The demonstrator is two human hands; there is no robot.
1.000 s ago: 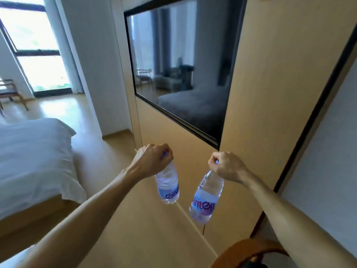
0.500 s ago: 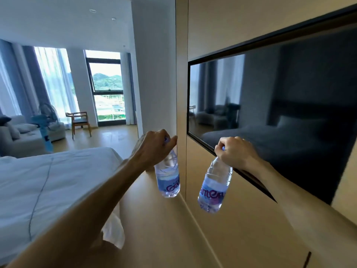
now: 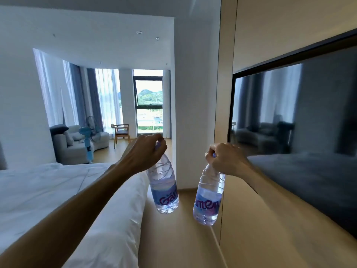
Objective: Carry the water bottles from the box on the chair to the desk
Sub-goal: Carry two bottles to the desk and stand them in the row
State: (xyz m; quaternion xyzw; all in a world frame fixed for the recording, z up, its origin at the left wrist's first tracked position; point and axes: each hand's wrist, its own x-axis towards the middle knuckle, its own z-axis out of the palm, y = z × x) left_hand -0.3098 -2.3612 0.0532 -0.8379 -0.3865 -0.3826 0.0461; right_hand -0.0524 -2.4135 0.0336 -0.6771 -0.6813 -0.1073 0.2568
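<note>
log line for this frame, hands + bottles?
phase: carrying | left hand: holds left bottle by neck | right hand: holds right bottle by neck | desk: not visible

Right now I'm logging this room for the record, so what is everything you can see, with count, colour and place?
bottles: 2, clear with blue labels, hanging from the hands in mid-frame, the second on the right
bed: 1, white, lower left
TV: 1, black, on the right wall
sofa: 1, pale grey, far left by the curtains
fan: 1, blue, in front of the sofa
chair: 1, wood, by the far window
window: 1, dark frame, far end
curtains: white and grey, far left wall
floor: tan wood, between bed and wall
hands: 2, left and right, each gripping a bottle by its top
</note>
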